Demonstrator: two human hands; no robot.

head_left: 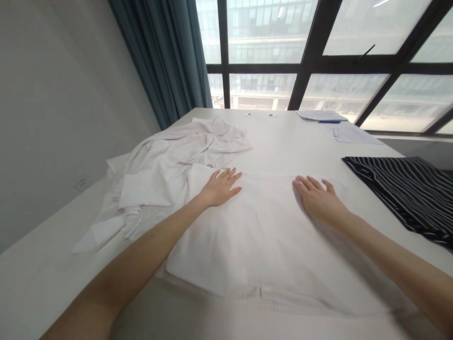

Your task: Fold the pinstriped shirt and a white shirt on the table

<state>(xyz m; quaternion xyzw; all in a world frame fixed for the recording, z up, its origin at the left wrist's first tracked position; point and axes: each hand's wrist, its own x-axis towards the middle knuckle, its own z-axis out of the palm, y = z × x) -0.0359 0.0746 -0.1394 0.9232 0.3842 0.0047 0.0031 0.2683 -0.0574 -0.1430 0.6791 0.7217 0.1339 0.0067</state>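
A white piece of cloth, perhaps a folded garment [262,241], lies spread out flat on the white table [279,146] in front of me. My left hand [220,187] rests on its far left part, palm down with the fingers spread. Toward the far right part, my right hand [318,200] is also palm down, fingers stretched out, touching or just over the fabric. Neither hand grips anything. Left of the flat cloth is a crumpled heap of white cloth [184,146], close to my left hand and forearm.
A black garment with white stripes [414,189] lies at the table's right edge. Papers [356,134] and a blue pen [329,122] are at the far right. Behind the table are a blue curtain [170,56] and dark-framed windows [262,68]; a wall [71,104] borders the left side.
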